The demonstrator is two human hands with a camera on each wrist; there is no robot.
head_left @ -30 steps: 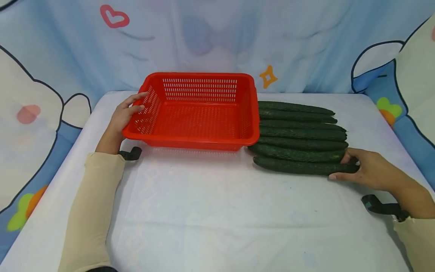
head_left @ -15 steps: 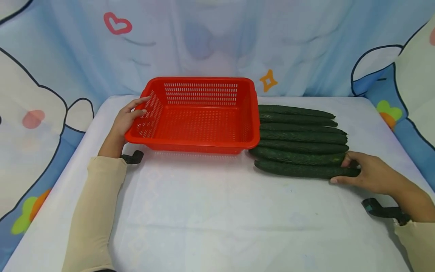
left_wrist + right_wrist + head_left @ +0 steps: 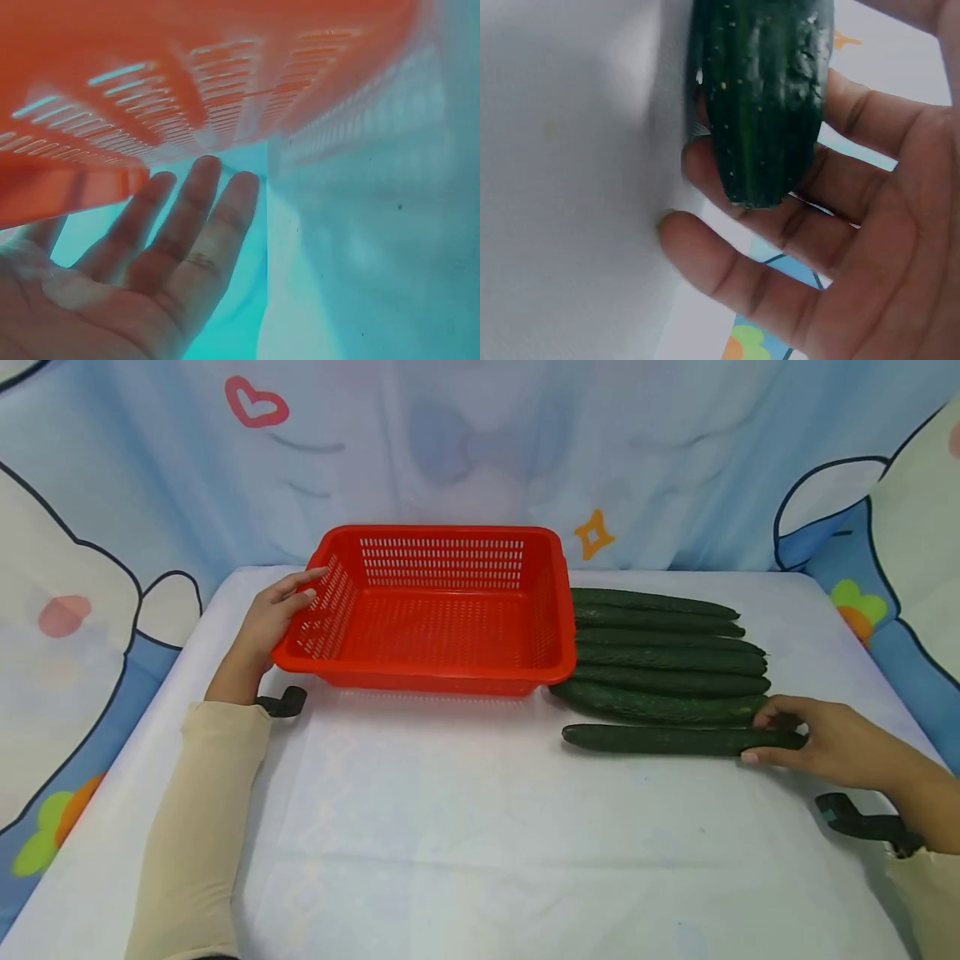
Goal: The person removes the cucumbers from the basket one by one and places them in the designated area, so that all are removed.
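Note:
My right hand (image 3: 832,735) grips the right end of a long dark green cucumber (image 3: 660,740), with the thumb on its near side and fingers on its far side. In the right wrist view, fingers (image 3: 772,217) curl around and under the blunt tip of the cucumber (image 3: 765,97). At the left, my left hand (image 3: 273,614) holds the rim of a red plastic basket (image 3: 435,675), two digits reaching over the edge. The left wrist view shows other fingers (image 3: 206,232) extended below the rim, outside the slotted wall. Inside, the basket is bare.
Several more cucumbers (image 3: 667,658) lie side by side in a row right of the basket, their left ends partly hidden by it. A white cloth (image 3: 480,827) covers the table. A blue patterned curtain (image 3: 480,443) hangs behind.
My right hand has drawn the nearest cucumber slightly right and toward me, opening a gap from the row. The left hand stays at the basket's rim.

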